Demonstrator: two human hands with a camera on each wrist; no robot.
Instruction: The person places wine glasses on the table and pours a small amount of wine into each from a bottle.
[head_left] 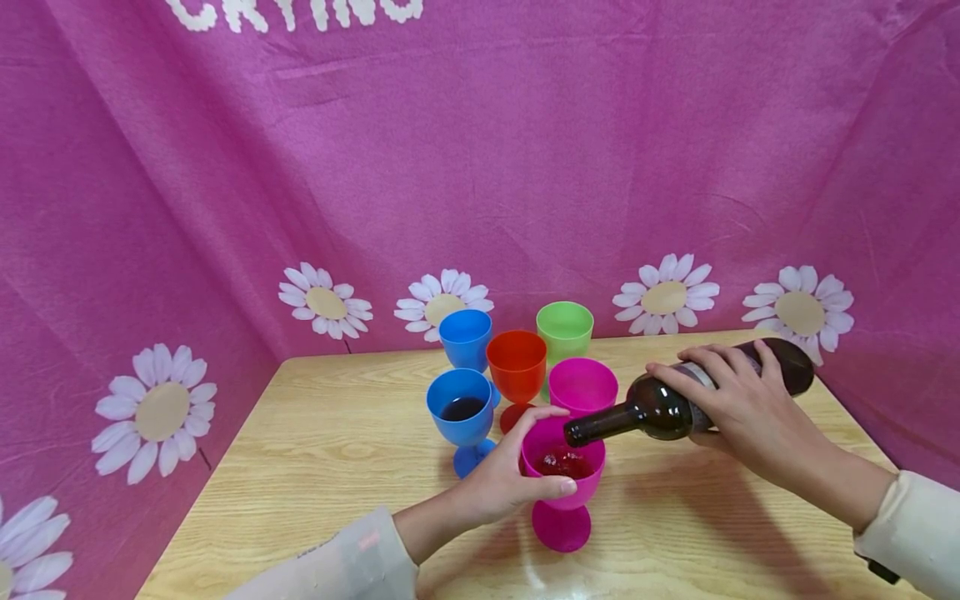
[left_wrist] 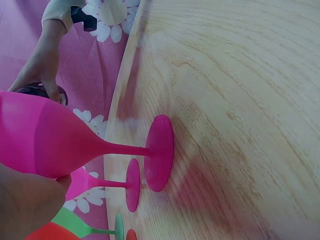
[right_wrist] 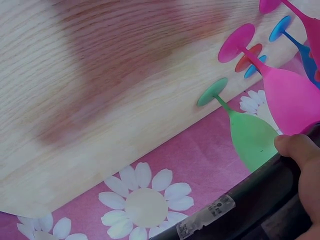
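Observation:
My left hand (head_left: 495,479) grips the bowl of the nearest pink goblet (head_left: 588,482), thumb on the near side and fingers round the left and back. Red, bubbly liquid (head_left: 562,463) lies inside that bowl. From the right, my right hand (head_left: 738,400) holds a dark wine bottle (head_left: 662,410) round its body, tilted with the neck pointing left and down. The bottle's mouth is over the inside of the goblet's rim. In the left wrist view, the goblet's stem and round foot (left_wrist: 160,152) show in full. A label (right_wrist: 206,216) is visible on the bottle in the right wrist view.
Behind stand a second pink goblet (head_left: 583,385), an orange-red one (head_left: 516,367), a green one (head_left: 566,329) and a blue one (head_left: 465,333). Another blue goblet (head_left: 459,425), left of the left hand, holds dark liquid. A pink flowered cloth (head_left: 480,167) surrounds the wooden table (head_left: 322,467).

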